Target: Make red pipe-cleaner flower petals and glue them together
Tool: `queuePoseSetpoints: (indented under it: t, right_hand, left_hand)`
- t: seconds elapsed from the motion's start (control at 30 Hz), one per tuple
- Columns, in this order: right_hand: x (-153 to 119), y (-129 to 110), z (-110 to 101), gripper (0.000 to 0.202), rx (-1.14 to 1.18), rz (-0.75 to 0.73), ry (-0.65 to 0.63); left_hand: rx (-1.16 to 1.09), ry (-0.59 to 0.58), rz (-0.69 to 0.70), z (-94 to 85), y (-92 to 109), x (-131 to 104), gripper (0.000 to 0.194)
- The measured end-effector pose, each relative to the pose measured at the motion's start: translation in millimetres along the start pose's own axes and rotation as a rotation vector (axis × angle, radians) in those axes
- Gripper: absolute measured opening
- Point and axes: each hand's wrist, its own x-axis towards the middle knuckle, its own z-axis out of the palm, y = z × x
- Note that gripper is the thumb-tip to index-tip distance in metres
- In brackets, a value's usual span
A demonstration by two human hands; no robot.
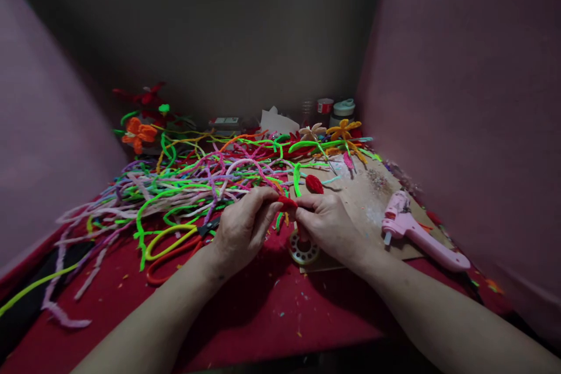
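Note:
Between my two hands is a short red pipe cleaner piece (288,203), pinched at both ends. My left hand (245,222) grips its left end between thumb and fingers. Its right end is in the pinch of my right hand (331,225). Just beyond the fingers a red fuzzy petal (314,184) lies on a brown board (363,193). Below my right hand sits a round spool with holes (304,248), partly covered by that hand. Scissors (175,242) with yellow and red handles lie left of my left wrist, their blades partly hidden.
A large heap of colourful pipe cleaners (197,181) spreads across the left and back of the red cloth (245,327). A pink glue gun (423,234) rests on the board at right. Orange flowers (139,134), a lidded cup (344,108) and white paper (279,121) stand behind.

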Motion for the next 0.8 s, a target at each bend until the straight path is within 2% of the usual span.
queuePoseSetpoints:
  t: [0.13,0.23,0.57,0.8]
  right_hand:
    - [0,6,0,0.023,-0.223,-0.297,0.113]
    - [0,9,0,0.023,-0.272,-0.409,0.150]
    - [-5,11,4,0.023,-0.255,-0.517,0.171]
    - [-8,15,8,0.022,-0.280,-0.618,0.219]
  left_hand:
    - [0.008,0.004,0.012,-1.4,3,0,0.015]
    - [0.015,0.001,0.027,-3.8,5,1,0.013]
    - [0.049,-0.007,0.128,-8.5,7,2,0.019]
    - [-0.052,-0.069,0.009,-12.1,12,1,0.018]
